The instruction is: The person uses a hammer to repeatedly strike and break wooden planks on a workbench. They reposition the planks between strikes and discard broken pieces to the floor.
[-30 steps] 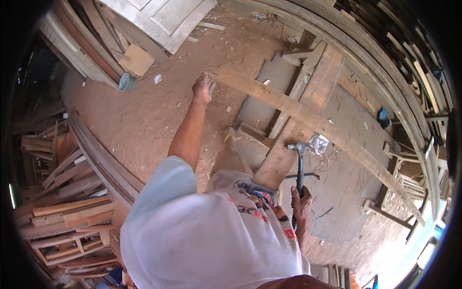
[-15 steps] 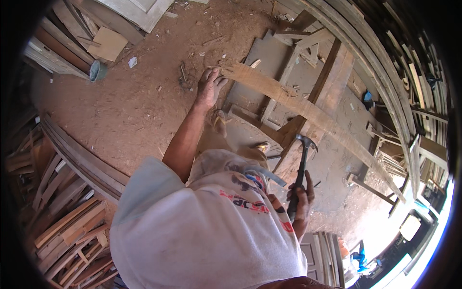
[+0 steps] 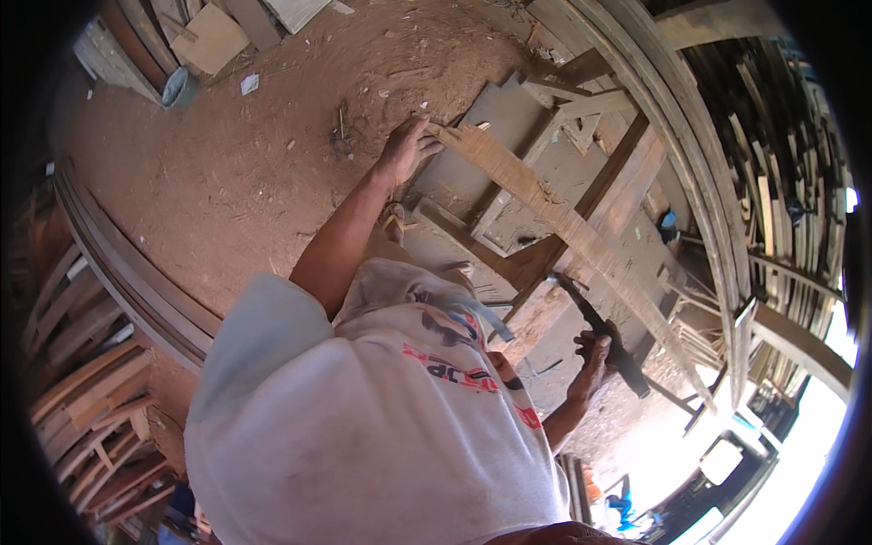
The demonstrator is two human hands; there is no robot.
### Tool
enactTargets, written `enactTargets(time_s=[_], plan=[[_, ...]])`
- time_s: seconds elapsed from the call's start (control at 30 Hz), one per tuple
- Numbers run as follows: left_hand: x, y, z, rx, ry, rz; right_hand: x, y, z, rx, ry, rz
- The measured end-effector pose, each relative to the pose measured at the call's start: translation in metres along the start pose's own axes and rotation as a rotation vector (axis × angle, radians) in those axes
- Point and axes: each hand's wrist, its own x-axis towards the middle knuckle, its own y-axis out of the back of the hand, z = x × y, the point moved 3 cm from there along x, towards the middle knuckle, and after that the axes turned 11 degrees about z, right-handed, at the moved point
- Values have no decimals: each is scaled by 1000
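Left hand (image 3: 406, 153): is gripping a long brown wooden plank (image 3: 577, 232) by its end
Right hand (image 3: 594, 352): is holding a black-handled hammer (image 3: 625, 364)

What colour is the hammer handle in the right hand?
The hammer handle is dark, nearly black; the head view shows it best.

White glare (image 3: 807, 445) floods the lower right (edges bow, corners blacken).
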Motion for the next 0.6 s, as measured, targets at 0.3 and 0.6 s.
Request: enactTargets(time_s=[0.3,0.6], plan=[[-7,-15,-1,66,-45,-83,61,-54,-69,549,342,215],[-7,-11,2,136,-41,-51,41,-224,-209,666,505,-518]])
